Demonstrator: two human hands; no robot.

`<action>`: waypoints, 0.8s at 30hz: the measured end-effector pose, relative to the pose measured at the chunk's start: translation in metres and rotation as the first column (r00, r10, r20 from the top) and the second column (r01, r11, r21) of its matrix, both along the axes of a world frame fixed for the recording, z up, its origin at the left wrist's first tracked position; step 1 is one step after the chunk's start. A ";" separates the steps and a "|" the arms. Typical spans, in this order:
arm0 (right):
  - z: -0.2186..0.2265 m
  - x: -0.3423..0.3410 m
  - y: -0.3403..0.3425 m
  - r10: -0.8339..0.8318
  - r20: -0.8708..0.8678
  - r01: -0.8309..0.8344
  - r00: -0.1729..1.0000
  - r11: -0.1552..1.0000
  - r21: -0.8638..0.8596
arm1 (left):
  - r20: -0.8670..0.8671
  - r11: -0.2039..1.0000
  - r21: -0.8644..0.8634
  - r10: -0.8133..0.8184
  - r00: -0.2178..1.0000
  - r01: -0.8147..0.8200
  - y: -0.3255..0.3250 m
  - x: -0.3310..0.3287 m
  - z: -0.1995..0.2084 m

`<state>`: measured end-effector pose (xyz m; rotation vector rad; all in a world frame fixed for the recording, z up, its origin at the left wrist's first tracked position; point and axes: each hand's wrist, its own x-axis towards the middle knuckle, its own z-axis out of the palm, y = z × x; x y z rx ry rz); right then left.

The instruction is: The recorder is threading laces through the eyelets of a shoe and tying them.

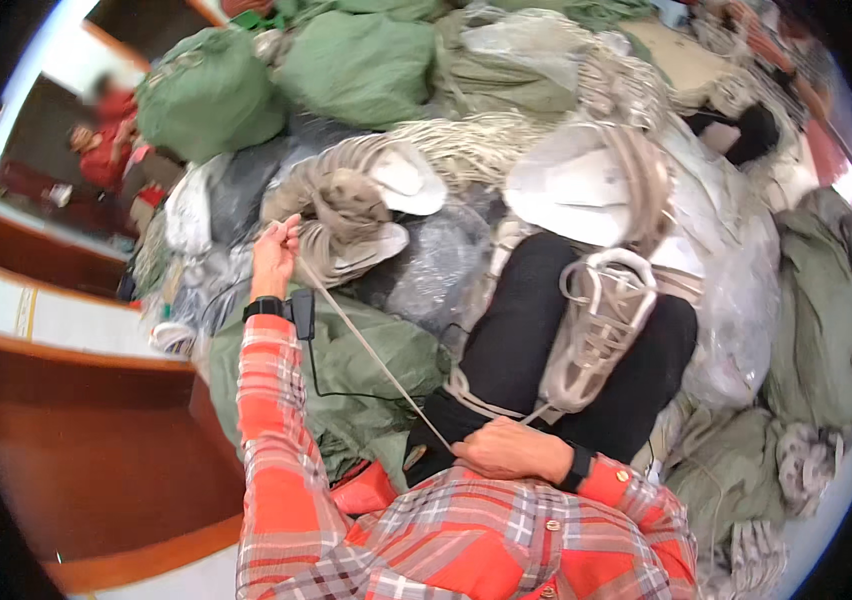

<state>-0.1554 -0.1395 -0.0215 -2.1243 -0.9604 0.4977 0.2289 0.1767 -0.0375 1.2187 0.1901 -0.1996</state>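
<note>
A beige lace-up sneaker [598, 335] rests on my black-trousered legs, its criss-crossed laces facing up and its toe toward me. Close to my lap, my right hand [511, 448] is closed round a beige shoelace [371, 348]. That lace runs taut, up and to the left, into the pinched fingers of my left hand [276, 255], raised with the arm stretched out. More lace lies by the shoe's toe and across my leg. Beyond my left hand sits a bundle of brown-beige shoe parts [331, 205] with white soles.
Full green sacks [361, 70] are heaped at the back. A pile of cream laces [471, 145] and more beige-and-white shoe pieces [586, 190] lie ahead. Clear plastic bags [736, 330] are at right. A person in red [106, 140] is at far left, beyond a brown wooden surface [116, 440].
</note>
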 end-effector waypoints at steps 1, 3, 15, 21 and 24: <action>-0.009 0.002 0.002 -0.048 -0.051 0.049 0.998 0.999 0.009 | -0.027 0.998 -0.023 -0.062 0.998 0.061 -0.036 -0.003 0.003; -0.023 0.004 0.004 -0.176 -0.193 0.196 0.965 0.977 0.089 | -0.058 0.837 0.218 -0.502 0.863 0.502 -0.099 -0.042 0.016; -0.010 -0.012 -0.101 -0.950 -0.261 0.982 0.169 0.184 -0.036 | 0.186 0.257 0.957 -0.896 0.402 0.132 -0.301 -0.271 0.003; 0.006 -0.009 -0.091 -0.614 -0.764 0.978 0.197 0.178 0.109 | 0.131 0.119 0.991 -0.920 0.368 -0.056 -0.298 -0.267 0.006; 0.010 -0.020 -0.094 -0.415 -0.865 0.959 0.281 0.104 0.262 | 0.216 0.162 0.957 -0.952 0.215 -0.241 -0.307 -0.273 -0.005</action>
